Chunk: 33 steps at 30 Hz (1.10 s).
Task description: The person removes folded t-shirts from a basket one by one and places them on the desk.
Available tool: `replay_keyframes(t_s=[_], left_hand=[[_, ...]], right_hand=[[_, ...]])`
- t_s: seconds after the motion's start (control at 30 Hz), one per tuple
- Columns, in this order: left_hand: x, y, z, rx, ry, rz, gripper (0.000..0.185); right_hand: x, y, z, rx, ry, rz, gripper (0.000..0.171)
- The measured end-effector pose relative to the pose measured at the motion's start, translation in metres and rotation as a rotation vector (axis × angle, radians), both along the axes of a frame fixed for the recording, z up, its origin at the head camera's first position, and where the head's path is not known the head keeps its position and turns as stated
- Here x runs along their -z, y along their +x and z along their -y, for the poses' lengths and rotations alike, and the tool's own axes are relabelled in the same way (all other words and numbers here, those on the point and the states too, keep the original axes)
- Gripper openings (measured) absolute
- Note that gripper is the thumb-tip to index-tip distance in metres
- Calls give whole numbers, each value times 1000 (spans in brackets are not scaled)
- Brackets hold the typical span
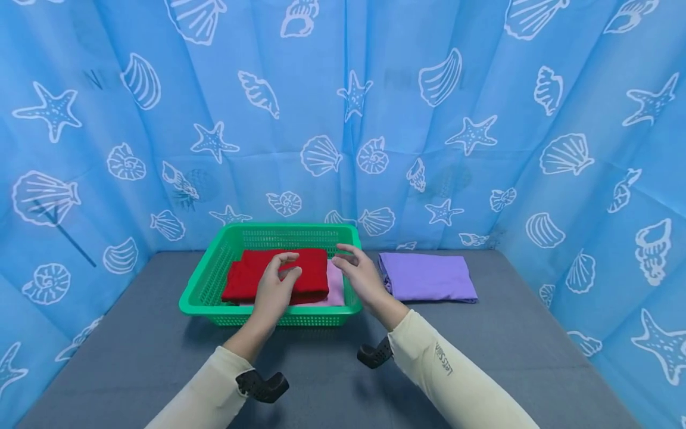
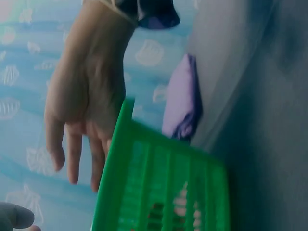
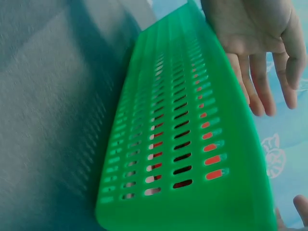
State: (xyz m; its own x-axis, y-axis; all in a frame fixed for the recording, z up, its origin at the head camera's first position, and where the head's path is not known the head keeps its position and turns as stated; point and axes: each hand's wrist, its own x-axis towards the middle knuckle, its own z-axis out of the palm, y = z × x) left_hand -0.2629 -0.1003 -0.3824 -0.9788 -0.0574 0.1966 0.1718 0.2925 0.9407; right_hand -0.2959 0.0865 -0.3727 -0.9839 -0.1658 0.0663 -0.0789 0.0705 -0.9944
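A green slotted basket (image 1: 206,298) stands on the grey table and holds a folded red cloth (image 1: 311,269) lying on a pink cloth (image 1: 336,287). My left hand (image 1: 278,280) hovers over the red cloth with its fingers loosely curled and holds nothing. My right hand (image 1: 356,271) hangs over the basket's right rim, fingers relaxed and empty. A folded purple cloth (image 1: 429,277) lies on the table just right of the basket. In the left wrist view the right hand (image 2: 72,106) hangs above the basket (image 2: 159,187), with the purple cloth (image 2: 183,101) behind. The right wrist view shows the basket wall (image 3: 183,144) and the left hand (image 3: 255,43).
A blue curtain (image 1: 343,119) printed with shells and starfish closes in the table at the back and on both sides. Grey table top (image 1: 514,345) lies in front of the basket and to its left and right.
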Motion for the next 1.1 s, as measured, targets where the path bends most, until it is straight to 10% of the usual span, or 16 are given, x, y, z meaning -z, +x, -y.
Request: replay_keyframes(t_s=[0.4,1.1], left_hand=[[3,-45,60,-99,-275,31,38],[10,-75,122,39,-345,360,70]], right_hand=[[2,-22,21,-6,109,88,52],[12,-45,39,31,300,74,56]])
